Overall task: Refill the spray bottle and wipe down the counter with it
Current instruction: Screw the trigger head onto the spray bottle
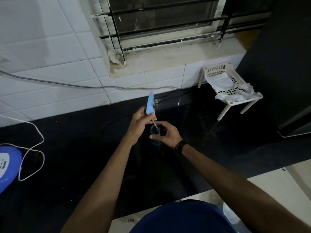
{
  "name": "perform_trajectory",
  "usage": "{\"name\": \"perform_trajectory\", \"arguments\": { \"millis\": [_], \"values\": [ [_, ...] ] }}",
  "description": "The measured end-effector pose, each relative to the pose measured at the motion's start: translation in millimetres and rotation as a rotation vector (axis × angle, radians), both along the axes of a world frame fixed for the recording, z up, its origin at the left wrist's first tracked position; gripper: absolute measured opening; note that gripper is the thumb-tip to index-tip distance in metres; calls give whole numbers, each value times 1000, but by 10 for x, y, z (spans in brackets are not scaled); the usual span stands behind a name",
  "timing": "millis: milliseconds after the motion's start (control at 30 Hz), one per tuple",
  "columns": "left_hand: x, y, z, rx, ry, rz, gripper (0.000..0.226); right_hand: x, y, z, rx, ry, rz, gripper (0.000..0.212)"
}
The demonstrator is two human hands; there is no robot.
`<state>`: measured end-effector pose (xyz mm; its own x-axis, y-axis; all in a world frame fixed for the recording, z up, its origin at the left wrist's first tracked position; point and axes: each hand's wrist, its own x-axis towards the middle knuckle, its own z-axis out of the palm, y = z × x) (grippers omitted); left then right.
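View from my head, looking down at a black counter [70,148] under a barred window [168,21]. My left hand [140,124] grasps the blue spray head [150,103] at its lower end, holding it raised and tilted so that its nozzle end points up and away from me, toward the white tiled wall [50,64]; its thin dip tube [155,125] slants down from my fingers into the open mouth of the spray bottle [155,133]. My right hand [165,134] is wrapped around that bottle, thumb toward me and fingers curled over the far rim, steadying it upright on the counter near the middle of the view; the bottle is clear with a bluish tint, and its lower part is hard to make out against the dark surface. A dark band [180,146] circles my right wrist. To the right, against the wall, a white plastic rack [227,81] stands on the counter with a pale cloth [223,83] draped over it. A grey cable [67,84] runs along the tiles, and at the left edge a white cord [33,148] loops beside a blue appliance [8,167].
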<state>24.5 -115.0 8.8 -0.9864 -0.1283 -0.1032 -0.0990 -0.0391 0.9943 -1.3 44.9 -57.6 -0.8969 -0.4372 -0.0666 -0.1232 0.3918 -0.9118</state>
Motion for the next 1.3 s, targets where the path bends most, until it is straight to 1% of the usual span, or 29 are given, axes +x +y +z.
{"name": "perform_trajectory", "arguments": {
  "millis": [100, 167, 267, 467, 533, 733, 800, 867, 967, 1033, 1133, 1233, 1300],
  "values": [
    [101, 71, -134, -166, 8, -39, 15, 24, -21, -27, -9, -18, -18, 64],
    [165, 112, -213, -232, -12, -22, 16, 22, -25, -36, -21, -13, -18, 61],
    [223, 159, -318, -260, 4, 20, 14, 10, -26, -50, -24, 8, -1, 57],
    [257, 208, -361, -359, 9, 111, 17, 23, -21, -109, -52, 28, -2, 60],
    [265, 208, -378, -397, 15, 104, 18, 44, -26, -135, -69, 33, -19, 61],
    [256, 166, -438, -660, 107, 37, 21, 64, -38, -168, -95, 60, -43, 56],
    [259, 142, -435, -702, 109, 20, 21, 59, -40, -171, -105, 66, -43, 54],
    [278, 126, -429, -685, 108, -13, 21, 63, -40, -175, -107, 60, -38, 53],
    [274, 110, -404, -642, 85, -92, 30, 74, -30, -175, -117, 34, -33, 54],
    [269, 112, -387, -584, 31, -95, 33, 80, -21, -176, -110, 22, -7, 63],
    [312, 193, -398, -507, -11, -28, 35, 107, -34, -227, -54, 8, 79, 80],
    [366, 302, -471, -467, -46, 102, 44, 121, -83, -315, -20, -9, 46, 78],
    [366, 323, -495, -439, -69, 138, 46, 111, -97, -339, -23, -28, 21, 77]
  ]
}}
